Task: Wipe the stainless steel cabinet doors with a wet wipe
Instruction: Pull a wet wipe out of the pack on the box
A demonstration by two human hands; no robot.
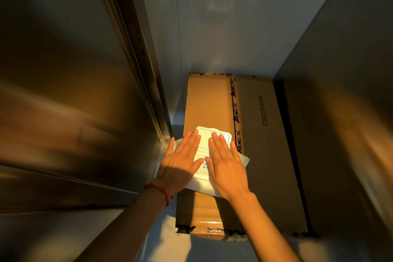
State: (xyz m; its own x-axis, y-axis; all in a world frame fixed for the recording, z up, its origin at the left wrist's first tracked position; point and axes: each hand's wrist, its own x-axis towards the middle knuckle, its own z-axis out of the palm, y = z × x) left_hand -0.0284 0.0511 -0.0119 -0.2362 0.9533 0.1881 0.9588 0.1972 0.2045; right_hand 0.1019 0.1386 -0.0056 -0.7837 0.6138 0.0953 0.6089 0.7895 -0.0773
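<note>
A white pack of wet wipes [203, 147] lies flat on a brown cardboard box [261, 155]. My left hand [180, 164] rests flat on the pack's left side, fingers straight. My right hand [227, 166] lies flat on its right side, fingers straight as well. Both hands cover most of the pack; only its lid, the middle strip and the corners show. A stainless steel cabinet door [63, 83] fills the left of the view, close to my left hand. A red string bracelet sits on my left wrist.
The cardboard box lies on a pale floor [161, 247] between the steel cabinet and a grey panel [348, 70] on the right. A pale wall [223, 17] rises behind the box. A vertical steel door edge [144, 66] runs beside the box's left side.
</note>
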